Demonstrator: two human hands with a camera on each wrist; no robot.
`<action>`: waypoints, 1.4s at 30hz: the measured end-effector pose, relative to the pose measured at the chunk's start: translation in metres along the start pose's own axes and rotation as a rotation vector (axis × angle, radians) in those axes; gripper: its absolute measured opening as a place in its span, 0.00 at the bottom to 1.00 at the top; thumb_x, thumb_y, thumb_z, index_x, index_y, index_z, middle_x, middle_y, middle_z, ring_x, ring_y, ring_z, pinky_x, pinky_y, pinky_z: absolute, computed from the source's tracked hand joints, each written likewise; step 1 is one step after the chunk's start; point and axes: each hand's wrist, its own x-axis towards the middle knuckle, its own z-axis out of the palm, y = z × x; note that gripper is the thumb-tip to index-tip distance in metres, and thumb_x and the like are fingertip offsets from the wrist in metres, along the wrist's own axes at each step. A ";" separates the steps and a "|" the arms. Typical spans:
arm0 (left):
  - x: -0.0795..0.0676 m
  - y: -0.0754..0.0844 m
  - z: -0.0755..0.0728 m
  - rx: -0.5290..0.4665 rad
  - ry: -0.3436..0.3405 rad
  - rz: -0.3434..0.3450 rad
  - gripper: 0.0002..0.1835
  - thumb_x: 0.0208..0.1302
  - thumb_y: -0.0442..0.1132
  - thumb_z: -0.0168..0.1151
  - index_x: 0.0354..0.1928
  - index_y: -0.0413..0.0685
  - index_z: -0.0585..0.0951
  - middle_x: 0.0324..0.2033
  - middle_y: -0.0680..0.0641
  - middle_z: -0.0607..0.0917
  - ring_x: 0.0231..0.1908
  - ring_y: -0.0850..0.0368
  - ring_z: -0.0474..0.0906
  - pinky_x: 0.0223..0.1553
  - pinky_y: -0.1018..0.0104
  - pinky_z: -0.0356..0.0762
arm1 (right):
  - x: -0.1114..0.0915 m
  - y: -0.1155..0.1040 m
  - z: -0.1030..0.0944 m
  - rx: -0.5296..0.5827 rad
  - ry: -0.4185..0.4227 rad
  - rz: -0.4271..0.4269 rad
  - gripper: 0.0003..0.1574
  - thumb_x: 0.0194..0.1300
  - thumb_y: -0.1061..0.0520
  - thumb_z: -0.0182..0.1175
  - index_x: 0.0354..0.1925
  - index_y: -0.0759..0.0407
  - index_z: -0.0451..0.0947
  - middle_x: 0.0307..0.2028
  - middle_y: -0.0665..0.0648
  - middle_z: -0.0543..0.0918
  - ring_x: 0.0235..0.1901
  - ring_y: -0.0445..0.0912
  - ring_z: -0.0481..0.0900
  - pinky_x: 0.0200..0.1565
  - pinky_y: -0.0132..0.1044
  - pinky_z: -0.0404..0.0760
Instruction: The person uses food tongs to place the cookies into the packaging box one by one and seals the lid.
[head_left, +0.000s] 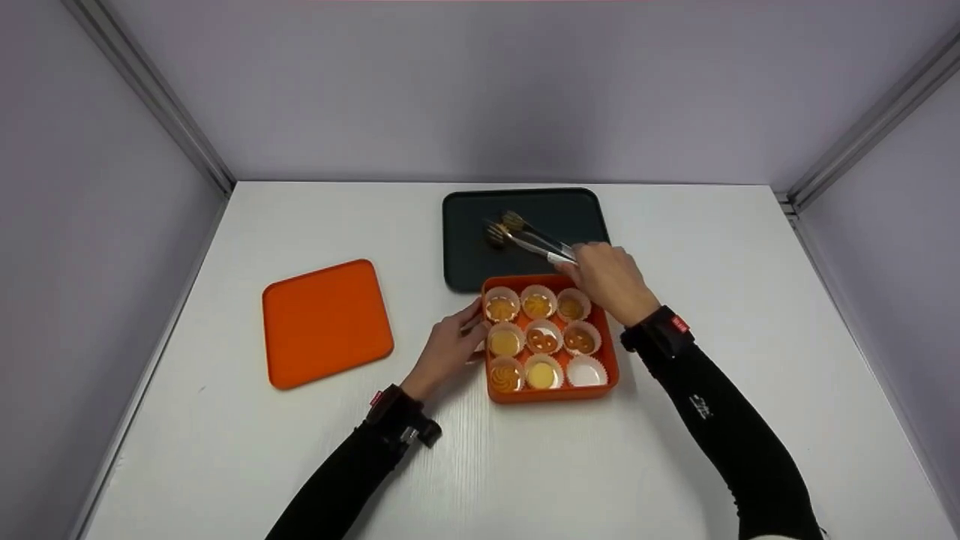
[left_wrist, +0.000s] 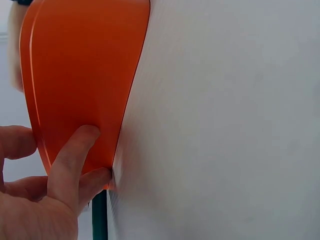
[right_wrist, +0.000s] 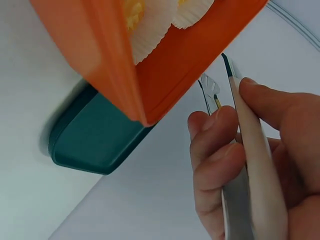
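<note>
In the head view, my right hand (head_left: 606, 277) grips a pair of metal tongs (head_left: 532, 241) with pale handles, its fingers and thumb wrapped round the handle (right_wrist: 257, 165) in the right wrist view. The fork-like tips stand apart over the dark green tray (head_left: 465, 270). A small brown piece (head_left: 496, 238) shows by the near tip; whether it is gripped is unclear. My left hand (head_left: 448, 346) rests its fingers against the left wall of the orange box (left_wrist: 85, 65). Several pleated paper cups (head_left: 587, 373) stand in rows inside; most hold yellow or brown cookie-like pieces (head_left: 543, 376).
An orange lid-like tray (head_left: 326, 322) lies flat on the white table (head_left: 420, 480), left of the box. The green tray sits just behind the box, close to its far wall. Grey-white panels (head_left: 525, 90) enclose the table at the back and sides.
</note>
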 end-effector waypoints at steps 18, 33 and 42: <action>0.001 0.004 -0.002 0.031 -0.013 0.002 0.32 0.79 0.41 0.54 0.80 0.43 0.60 0.70 0.38 0.74 0.62 0.43 0.79 0.44 0.57 0.89 | -0.035 0.022 -0.019 0.051 0.016 -0.025 0.20 0.73 0.48 0.65 0.46 0.66 0.85 0.34 0.63 0.87 0.28 0.54 0.80 0.33 0.48 0.86; 0.001 0.005 0.000 0.081 0.005 0.009 0.32 0.78 0.42 0.56 0.79 0.42 0.62 0.67 0.38 0.77 0.64 0.45 0.77 0.50 0.57 0.86 | -0.082 0.043 -0.040 0.024 0.052 -0.060 0.19 0.72 0.50 0.67 0.48 0.66 0.84 0.31 0.60 0.83 0.25 0.51 0.75 0.26 0.40 0.76; 0.001 0.005 -0.001 0.065 -0.015 0.006 0.32 0.79 0.43 0.55 0.80 0.43 0.61 0.69 0.39 0.75 0.65 0.44 0.76 0.48 0.57 0.87 | -0.111 0.050 -0.052 0.012 0.096 -0.099 0.18 0.71 0.50 0.68 0.46 0.65 0.83 0.30 0.57 0.82 0.26 0.50 0.74 0.25 0.39 0.73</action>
